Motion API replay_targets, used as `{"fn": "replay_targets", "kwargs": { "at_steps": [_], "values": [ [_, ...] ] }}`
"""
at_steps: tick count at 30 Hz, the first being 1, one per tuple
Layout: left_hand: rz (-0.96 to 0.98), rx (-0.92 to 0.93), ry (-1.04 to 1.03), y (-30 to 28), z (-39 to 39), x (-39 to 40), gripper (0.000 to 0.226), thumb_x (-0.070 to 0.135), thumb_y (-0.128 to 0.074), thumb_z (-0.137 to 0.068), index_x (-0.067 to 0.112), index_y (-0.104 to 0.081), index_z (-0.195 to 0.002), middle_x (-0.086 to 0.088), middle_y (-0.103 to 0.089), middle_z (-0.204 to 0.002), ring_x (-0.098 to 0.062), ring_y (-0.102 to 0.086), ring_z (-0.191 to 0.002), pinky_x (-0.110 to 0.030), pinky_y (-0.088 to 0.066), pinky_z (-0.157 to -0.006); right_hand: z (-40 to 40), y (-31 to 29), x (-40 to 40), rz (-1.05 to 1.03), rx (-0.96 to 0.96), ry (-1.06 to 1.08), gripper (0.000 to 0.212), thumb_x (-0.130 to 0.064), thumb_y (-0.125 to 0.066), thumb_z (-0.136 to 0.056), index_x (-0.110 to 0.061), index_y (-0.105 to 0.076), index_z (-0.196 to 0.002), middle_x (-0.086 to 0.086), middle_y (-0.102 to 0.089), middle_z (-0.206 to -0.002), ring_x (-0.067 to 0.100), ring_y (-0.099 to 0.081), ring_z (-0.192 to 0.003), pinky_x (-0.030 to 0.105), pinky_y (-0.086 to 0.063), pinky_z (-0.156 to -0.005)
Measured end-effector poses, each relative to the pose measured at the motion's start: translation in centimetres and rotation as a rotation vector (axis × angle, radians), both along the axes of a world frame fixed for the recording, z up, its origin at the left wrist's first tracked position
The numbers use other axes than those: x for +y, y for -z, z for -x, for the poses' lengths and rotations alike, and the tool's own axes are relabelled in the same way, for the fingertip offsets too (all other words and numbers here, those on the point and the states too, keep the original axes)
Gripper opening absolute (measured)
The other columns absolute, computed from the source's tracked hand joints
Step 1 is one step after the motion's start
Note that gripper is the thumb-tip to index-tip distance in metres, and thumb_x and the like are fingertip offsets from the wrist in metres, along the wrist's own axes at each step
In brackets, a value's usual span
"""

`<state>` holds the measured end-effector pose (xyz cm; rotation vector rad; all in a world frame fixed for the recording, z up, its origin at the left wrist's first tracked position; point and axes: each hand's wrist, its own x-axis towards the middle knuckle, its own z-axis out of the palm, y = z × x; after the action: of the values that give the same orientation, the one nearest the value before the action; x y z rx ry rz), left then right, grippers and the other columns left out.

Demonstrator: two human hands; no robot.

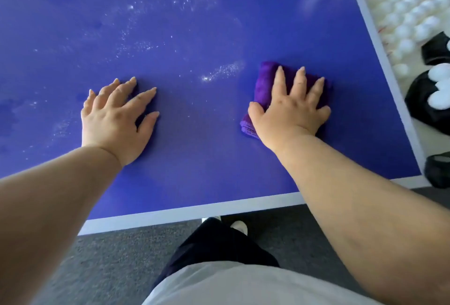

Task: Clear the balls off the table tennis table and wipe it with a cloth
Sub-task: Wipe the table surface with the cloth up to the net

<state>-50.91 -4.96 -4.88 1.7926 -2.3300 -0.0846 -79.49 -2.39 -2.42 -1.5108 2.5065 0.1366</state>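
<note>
The blue table tennis table (194, 37) fills most of the view, with a white line along its near and right edges. My right hand (289, 107) lies flat, fingers spread, pressing a folded purple cloth (263, 80) onto the surface near the right edge. My left hand (117, 119) rests flat on the bare table surface, fingers apart, holding nothing. White speckled smears and damp patches (219, 72) mark the surface beyond both hands. No ball lies on the visible tabletop.
Past the table's right edge, a mass of white balls (409, 5) lies heaped below, with black holders (428, 100) carrying a few more balls. Grey carpet (109, 261) runs along the near edge, where my legs and shoes stand.
</note>
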Motion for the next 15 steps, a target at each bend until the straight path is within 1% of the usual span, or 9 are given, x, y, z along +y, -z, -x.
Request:
{"fn": "replay_targets", "kwargs": {
  "at_steps": [2,4,7,9,11,12,15],
  "values": [
    [0.012,-0.007,-0.004,0.2,-0.1,0.1,0.050,0.053,-0.038,-0.091,0.034,-0.054,-0.134,-0.003,-0.046,-0.145,-0.031,-0.034,-0.138,-0.056,-0.020,-0.114,-3.8,0.1,1.4,0.004,-0.029,-0.170,0.084,-0.067,-0.035,-0.082,-0.037,-0.001,-0.152,0.005,0.007,-0.163,0.041,0.011,-0.146,0.065,-0.018,-0.106],
    [0.015,-0.001,-0.008,0.3,-0.2,0.2,0.051,0.054,-0.036,-0.090,0.034,-0.053,-0.134,-0.002,-0.046,-0.145,-0.031,-0.034,-0.138,-0.055,-0.020,-0.114,-6.4,0.3,4.9,0.023,-0.063,-0.334,0.083,-0.065,-0.036,-0.079,-0.037,-0.006,-0.152,0.006,0.004,-0.163,0.041,0.008,-0.146,0.065,-0.017,-0.104],
    [0.007,0.018,-0.013,0.0,-0.2,0.2,0.053,0.055,-0.035,-0.090,0.034,-0.054,-0.134,-0.002,-0.046,-0.145,-0.031,-0.034,-0.138,-0.056,-0.020,-0.114,-6.0,0.1,9.9,0.052,-0.072,-0.504,0.081,-0.061,-0.040,-0.072,-0.035,-0.030,-0.148,0.007,-0.018,-0.161,0.041,-0.012,-0.146,0.064,-0.025,-0.102],
    [0.000,0.018,-0.016,-0.1,-0.1,0.1,0.052,0.055,-0.036,-0.089,0.034,-0.054,-0.134,-0.002,-0.046,-0.145,-0.031,-0.034,-0.138,-0.055,-0.019,-0.115,-3.4,0.2,11.1,0.053,-0.058,-0.555,0.080,-0.059,-0.046,-0.071,-0.032,-0.036,-0.146,0.005,-0.024,-0.159,0.041,-0.018,-0.145,0.064,-0.029,-0.102],
    [-0.008,0.011,-0.015,-0.1,-0.2,0.1,0.052,0.055,-0.036,-0.089,0.034,-0.054,-0.133,-0.002,-0.046,-0.145,-0.031,-0.034,-0.138,-0.055,-0.019,-0.115,-0.7,-0.1,10.4,0.028,-0.014,-0.508,0.083,-0.060,-0.047,-0.071,-0.029,-0.036,-0.147,0.006,-0.024,-0.159,0.042,-0.018,-0.144,0.065,-0.029,-0.103],
    [-0.009,0.008,-0.013,0.0,-0.2,0.1,0.051,0.054,-0.037,-0.089,0.034,-0.054,-0.133,-0.002,-0.046,-0.145,-0.031,-0.034,-0.138,-0.055,-0.018,-0.115,0.3,-0.2,9.4,0.005,0.026,-0.448,0.084,-0.061,-0.044,-0.071,-0.029,-0.033,-0.148,0.007,-0.022,-0.160,0.043,-0.016,-0.144,0.066,-0.027,-0.105],
    [-0.012,0.008,-0.007,0.2,-0.3,0.0,0.050,0.054,-0.038,-0.090,0.034,-0.054,-0.133,-0.002,-0.046,-0.145,-0.030,-0.033,-0.138,-0.055,-0.017,-0.115,0.4,-0.1,3.6,-0.052,0.070,-0.203,0.085,-0.069,-0.035,-0.078,-0.036,-0.010,-0.152,0.005,-0.003,-0.163,0.041,0.001,-0.147,0.065,-0.020,-0.110]
  ]
}}
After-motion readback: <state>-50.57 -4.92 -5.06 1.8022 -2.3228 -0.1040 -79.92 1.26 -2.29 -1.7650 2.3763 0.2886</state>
